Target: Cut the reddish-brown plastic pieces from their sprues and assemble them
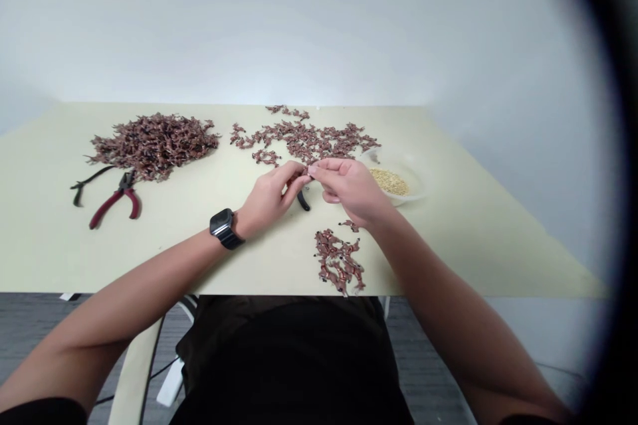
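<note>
My left hand point(272, 196) and my right hand point(346, 186) meet above the middle of the pale yellow table point(149, 259). Their fingertips pinch a small reddish-brown piece point(305, 174), partly hidden by my fingers. Just below my left fingers lies a small black object point(303, 200), whose kind I cannot tell. Scattered reddish-brown pieces point(304, 141) spread beyond my hands. A smaller cluster of the same pieces point(339, 260) lies nearer me, below my right wrist. A black smartwatch point(224, 228) sits on my left wrist.
A large heap of the brown pieces point(154, 146) lies at the left. Red-handled pliers point(117, 202) and a black strap point(92, 179) lie in front of it. A clear bowl point(413, 176) holds beige grains point(389, 181) beside my right hand.
</note>
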A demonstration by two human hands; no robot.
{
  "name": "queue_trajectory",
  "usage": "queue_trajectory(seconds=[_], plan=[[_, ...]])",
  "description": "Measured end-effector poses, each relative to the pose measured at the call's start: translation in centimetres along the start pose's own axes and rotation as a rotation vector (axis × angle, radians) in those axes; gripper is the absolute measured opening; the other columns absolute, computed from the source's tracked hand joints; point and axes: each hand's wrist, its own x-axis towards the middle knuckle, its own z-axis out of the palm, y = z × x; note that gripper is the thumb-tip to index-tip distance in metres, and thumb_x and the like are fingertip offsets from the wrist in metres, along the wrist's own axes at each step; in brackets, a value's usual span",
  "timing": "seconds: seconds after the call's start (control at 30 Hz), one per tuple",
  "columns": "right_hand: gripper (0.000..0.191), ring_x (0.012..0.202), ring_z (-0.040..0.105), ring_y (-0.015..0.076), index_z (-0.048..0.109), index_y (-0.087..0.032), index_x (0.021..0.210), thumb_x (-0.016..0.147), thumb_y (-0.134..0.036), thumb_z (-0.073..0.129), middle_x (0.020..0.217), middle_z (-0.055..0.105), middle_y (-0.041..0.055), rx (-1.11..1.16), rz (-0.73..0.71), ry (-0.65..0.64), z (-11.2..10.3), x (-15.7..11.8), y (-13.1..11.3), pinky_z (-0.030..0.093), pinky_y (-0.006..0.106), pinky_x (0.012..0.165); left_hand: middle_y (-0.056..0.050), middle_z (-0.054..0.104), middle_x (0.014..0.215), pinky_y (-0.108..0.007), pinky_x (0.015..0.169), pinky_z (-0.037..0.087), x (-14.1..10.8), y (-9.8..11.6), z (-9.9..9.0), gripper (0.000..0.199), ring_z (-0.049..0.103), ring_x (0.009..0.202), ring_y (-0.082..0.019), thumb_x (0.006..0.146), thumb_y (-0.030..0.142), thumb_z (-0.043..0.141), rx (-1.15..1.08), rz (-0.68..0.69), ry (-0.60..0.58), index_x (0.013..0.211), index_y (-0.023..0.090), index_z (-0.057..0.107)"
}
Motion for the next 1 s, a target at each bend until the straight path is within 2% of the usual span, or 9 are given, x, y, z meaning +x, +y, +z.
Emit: queue_trajectory(seconds=[0.1,0.23,0.37,0.43,0.47,0.57,0.63,0.83,1.0], plan=[[0.031,0.054,0.037,0.0088,0.074,-0.021,0.092,0.089,-0.051,0.082,0.076,0.061,0.0006,-0.130,-0.041,0.094,-0.1,0.3,0.4,0.027,0.028,0.047,-0.006,0.074,0.093,-0.028,0.071,0.053,0.3,-0.2,0.3,0.026,0.070,0.078,-0.015,0.111,0.045,0.051,-0.187,-0.199,0.016,0.108,0.021,0.061],[0.015,0.057,0.044,0.0123,0.073,-0.022,0.090,0.095,-0.036,0.073,0.065,0.055,-0.0019,-0.514,-0.249,0.256,-0.5,0.2,-0.1,0.035,0.030,0.055,-0.008,0.076,0.101,-0.031,0.078,0.057,0.8,-1.7,0.4,0.031,0.073,0.085,-0.015,0.110,0.049,0.054,-0.417,-0.344,0.045,0.108,0.020,0.062],[0.014,0.075,0.062,0.0186,0.079,-0.022,0.097,0.096,-0.030,0.067,0.085,0.073,0.0060,-0.825,-0.377,0.430,-4.2,0.1,-1.6,0.049,0.034,0.071,-0.009,0.075,0.099,-0.031,0.079,0.058,1.3,-3.1,0.0,0.032,0.071,0.086,-0.015,0.109,0.048,0.055,-0.518,-0.408,0.083,0.105,0.018,0.064],[0.018,0.079,0.066,0.0211,0.082,-0.021,0.097,0.095,-0.030,0.067,0.088,0.077,0.0087,-1.016,-0.263,0.504,-7.3,0.3,-1.9,0.050,0.037,0.075,-0.009,0.074,0.098,-0.031,0.079,0.057,1.5,-3.5,-0.1,0.031,0.071,0.084,-0.015,0.109,0.046,0.055,-0.529,-0.419,0.109,0.103,0.017,0.065],[0.018,0.078,0.066,0.0221,0.083,-0.021,0.091,0.092,-0.030,0.068,0.086,0.077,0.0087,-1.137,-0.157,0.475,-8.9,0.6,-1.9,0.050,0.038,0.076,-0.009,0.074,0.097,-0.031,0.078,0.057,1.6,-3.6,-0.2,0.031,0.070,0.084,-0.014,0.109,0.046,0.055,-0.531,-0.420,0.118,0.102,0.017,0.065],[0.011,0.079,0.066,0.0232,0.082,-0.022,0.078,0.080,-0.019,0.072,0.085,0.080,0.0071,-1.392,0.168,0.210,-12.1,1.4,-1.2,0.048,0.036,0.075,-0.008,0.074,0.097,-0.030,0.078,0.057,1.6,-3.6,-0.3,0.029,0.070,0.084,-0.014,0.110,0.044,0.055,-0.529,-0.420,0.124,0.101,0.018,0.065],[0.013,0.079,0.067,0.0228,0.082,-0.022,0.077,0.076,-0.015,0.070,0.087,0.081,0.0058,-1.432,0.181,0.168,-12.8,1.8,-0.7,0.048,0.034,0.075,-0.008,0.075,0.097,-0.031,0.078,0.057,1.6,-3.5,-0.2,0.028,0.070,0.084,-0.015,0.110,0.043,0.055,-0.521,-0.421,0.117,0.102,0.018,0.065],[0.018,0.085,0.071,0.0247,0.084,-0.023,0.081,0.076,-0.013,0.070,0.089,0.082,0.0053,-1.350,0.174,0.314,-12.7,2.0,-0.3,0.051,0.033,0.078,-0.009,0.075,0.098,-0.032,0.080,0.057,1.5,-3.4,-0.2,0.030,0.071,0.086,-0.015,0.109,0.045,0.055,-0.513,-0.422,0.103,0.103,0.018,0.066],[0.018,0.087,0.072,0.0260,0.085,-0.024,0.079,0.076,-0.012,0.072,0.089,0.081,0.0053,-1.327,0.169,0.326,-13.3,2.2,-0.1,0.053,0.035,0.083,-0.009,0.075,0.097,-0.032,0.080,0.058,1.4,-3.6,0.0,0.031,0.071,0.086,-0.016,0.109,0.047,0.055,-0.501,-0.428,0.077,0.106,0.018,0.066]])
